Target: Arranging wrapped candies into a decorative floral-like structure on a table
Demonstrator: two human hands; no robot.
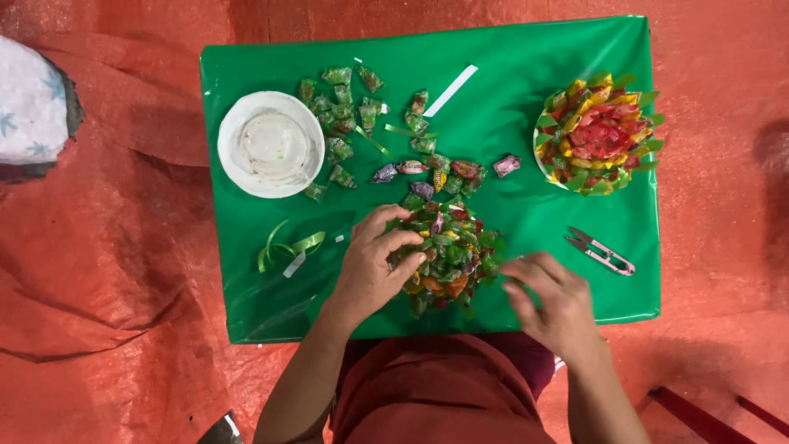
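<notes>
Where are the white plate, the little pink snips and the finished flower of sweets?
white plate [271, 146]: head view, its middle.
pink snips [600, 252]: head view, the handles.
finished flower of sweets [598, 134]: head view, red centre.

Round, multicoloured candy-wrapper rosette [445, 256] flat on table's near edge

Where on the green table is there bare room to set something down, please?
Free: the far right stretch between the white strip and the finished candy ring, and the near left corner below the white plate. Crowded: the centre, around the candy cluster under the left hand.
</notes>
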